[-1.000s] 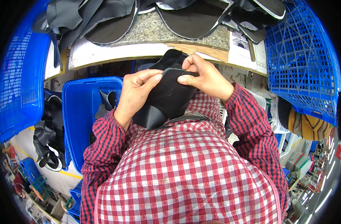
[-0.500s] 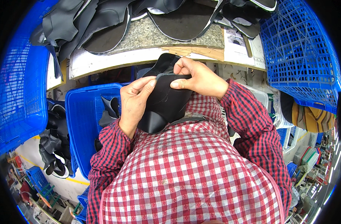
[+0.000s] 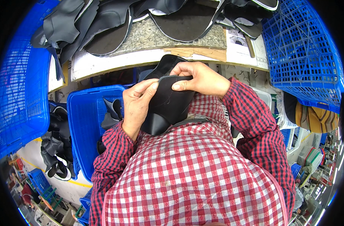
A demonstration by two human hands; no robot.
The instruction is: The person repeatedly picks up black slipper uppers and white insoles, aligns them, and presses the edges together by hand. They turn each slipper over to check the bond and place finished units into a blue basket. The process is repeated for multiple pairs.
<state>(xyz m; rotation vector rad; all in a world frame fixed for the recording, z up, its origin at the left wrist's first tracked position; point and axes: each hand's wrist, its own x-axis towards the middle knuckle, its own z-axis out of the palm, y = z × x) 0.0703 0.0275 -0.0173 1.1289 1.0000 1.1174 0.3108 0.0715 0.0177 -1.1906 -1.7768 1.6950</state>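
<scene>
A black leather-like shoe upper piece [image 3: 168, 98] is held up in front of my checked apron, its upper edge folded between my two hands. My left hand [image 3: 139, 103] pinches that edge at its left end, thumb against forefinger. On the other side, my right hand [image 3: 198, 80] grips the same edge with the thumb lying on the near face and the fingers curled behind. The lower part of the piece bulges into a rounded shape against the apron. A second flap of it sticks up behind my hands, toward the table.
Several black cut pieces [image 3: 183, 22] lie piled on a stone slab [image 3: 138, 39] on the white table [image 3: 100, 67]. Blue baskets stand at the far left [image 3: 19, 94] and far right [image 3: 303, 56]. A blue bin [image 3: 81, 124] beside my left arm holds a few black pieces.
My right fingers have shifted slightly along the far side of the folded edge. The view has moved a little; both hands keep their hold on the black piece.
</scene>
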